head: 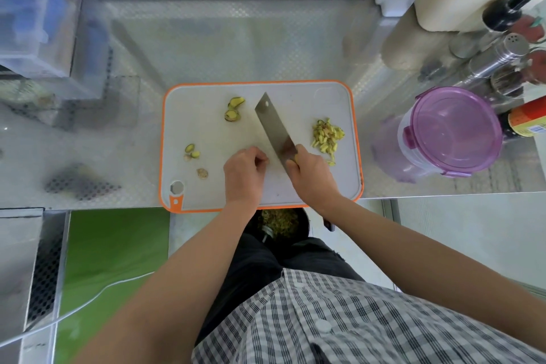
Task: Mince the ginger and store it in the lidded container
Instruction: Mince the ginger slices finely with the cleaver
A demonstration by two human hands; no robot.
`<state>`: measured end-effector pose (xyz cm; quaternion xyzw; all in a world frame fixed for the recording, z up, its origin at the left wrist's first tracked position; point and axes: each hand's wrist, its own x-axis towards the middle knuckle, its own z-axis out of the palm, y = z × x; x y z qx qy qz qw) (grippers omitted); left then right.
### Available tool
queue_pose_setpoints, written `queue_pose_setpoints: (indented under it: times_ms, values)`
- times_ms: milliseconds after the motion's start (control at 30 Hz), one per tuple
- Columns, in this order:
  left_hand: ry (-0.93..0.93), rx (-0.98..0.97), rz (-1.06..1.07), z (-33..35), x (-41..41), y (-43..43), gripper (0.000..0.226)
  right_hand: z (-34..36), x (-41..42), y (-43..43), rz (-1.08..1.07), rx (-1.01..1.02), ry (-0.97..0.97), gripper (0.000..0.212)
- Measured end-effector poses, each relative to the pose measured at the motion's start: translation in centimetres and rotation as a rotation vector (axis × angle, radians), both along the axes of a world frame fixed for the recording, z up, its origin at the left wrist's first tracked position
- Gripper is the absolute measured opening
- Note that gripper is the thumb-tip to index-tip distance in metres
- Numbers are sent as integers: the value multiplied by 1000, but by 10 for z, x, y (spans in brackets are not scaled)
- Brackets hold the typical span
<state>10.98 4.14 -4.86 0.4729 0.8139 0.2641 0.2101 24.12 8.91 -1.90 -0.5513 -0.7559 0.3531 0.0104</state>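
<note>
A white cutting board with an orange rim [206,127] lies on the steel counter. My right hand [313,177] grips the handle of a cleaver [273,127], whose blade points up and left over the board's middle. My left hand [243,173] rests curled on the board just left of the blade; whether it pinches a ginger piece I cannot tell. A pile of chopped ginger [327,136] sits right of the blade. Ginger slices [234,109] lie at the upper middle, smaller bits [192,152] at the left. The container with a purple lid [452,133] stands shut to the right.
Bottles, shakers and jars [502,56] crowd the back right corner. Clear plastic boxes [32,15] stand at the back left. Below the counter's front edge a dark bin holds scraps [279,221]. A green surface [112,245] lies lower left.
</note>
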Motion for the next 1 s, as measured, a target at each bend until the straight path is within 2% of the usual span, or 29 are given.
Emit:
queue_pose_setpoints:
  times_ms: [133,267,500,700,767,867,933,1000]
  values:
    - [-61,26,85,1,-2,-4,17,2,6,-7,52,4,63,16]
    - [-19,8,175,0,1,-4,15,-4,4,-25,110,-38,17,13]
    - [43,-8,81,-7,12,-5,11,-6,29,3,-131,27,0,13]
    - [68,-3,27,-8,17,0,10,-4,27,-11,33,-41,32,15]
    - [73,-4,14,-7,15,2,11,-5,36,0,-70,-32,17,22]
    - [91,-15,-1,-6,9,5,10,-4,48,15,-232,-5,-6,13]
    - [93,-16,-4,-5,5,10,10,0,43,17,-229,-20,9,13]
    - [89,-7,-12,-2,2,17,10,2,34,14,-126,-49,33,19]
